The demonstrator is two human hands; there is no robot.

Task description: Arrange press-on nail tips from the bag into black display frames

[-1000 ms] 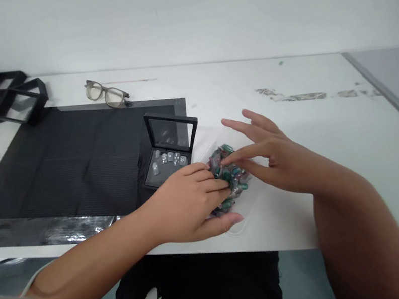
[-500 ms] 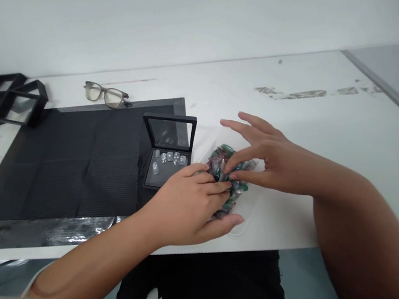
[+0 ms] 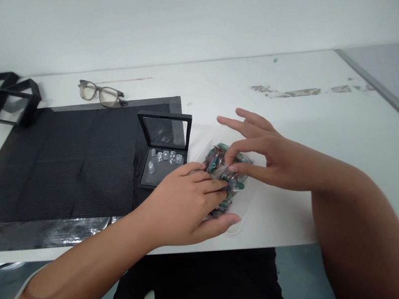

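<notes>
A pile of green, reddish and clear press-on nails (image 3: 216, 156) lies in what looks like a crumpled clear plastic bag (image 3: 222, 171). My left hand (image 3: 187, 203) rests across it, palm down, with fingers stretched out and the thumb apart. Over the right part of the pile, my right hand (image 3: 262, 157) pinches a fold of the clear plastic between thumb and index finger; its other fingers are raised. The hands hide parts of the pile. A clear shallow tray (image 3: 240, 224) shows underneath. Just left stands an opened black case (image 3: 166, 119) with several grey decorated press-on nails (image 3: 166, 156) inside.
A black ribbed mat (image 3: 71, 160) covers the left of the white table (image 3: 288, 129). Eyeglasses (image 3: 101, 92) lie at its back edge. Several black frame-like cases (image 3: 12, 104) are piled at the far left. A grey-edged panel (image 3: 385, 93) is at the right.
My right thumb and index finger have come together in a pinch, raising some of the clear plastic. My left hand stays on the pile. The whole view has shifted slightly.
</notes>
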